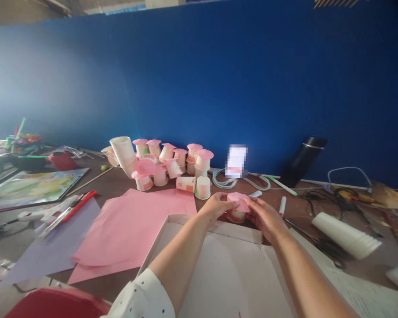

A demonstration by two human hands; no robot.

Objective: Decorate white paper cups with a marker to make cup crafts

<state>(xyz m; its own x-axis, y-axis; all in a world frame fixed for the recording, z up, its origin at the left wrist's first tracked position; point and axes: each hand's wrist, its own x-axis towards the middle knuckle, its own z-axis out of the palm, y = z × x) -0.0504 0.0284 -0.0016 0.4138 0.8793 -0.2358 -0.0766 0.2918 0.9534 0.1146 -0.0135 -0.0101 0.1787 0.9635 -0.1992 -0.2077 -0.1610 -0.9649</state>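
Observation:
Between my two hands is a small paper cup (236, 215), upside down, capped with a pink paper disc (238, 202). My left hand (218, 206) closes on the disc's left side, its thumb on top. From the other side my right hand (263, 215) pinches the disc's right edge, fingers down along the cup. The cup's lower part is partly hidden by the fingers. Just beyond my left hand stands a cup without a disc (203, 187), and a printed cup (185, 183) lies on its side next to it.
Several pink-capped cups (160, 175) cluster by the blue partition (199, 79), near a tall stack of cups (123, 154). Pink paper sheets (126, 225), a red cutter (76, 207) and a glue gun (48, 212) lie left. A cardboard box lid (232, 274) sits in front; stacked cups (346, 235) lie right.

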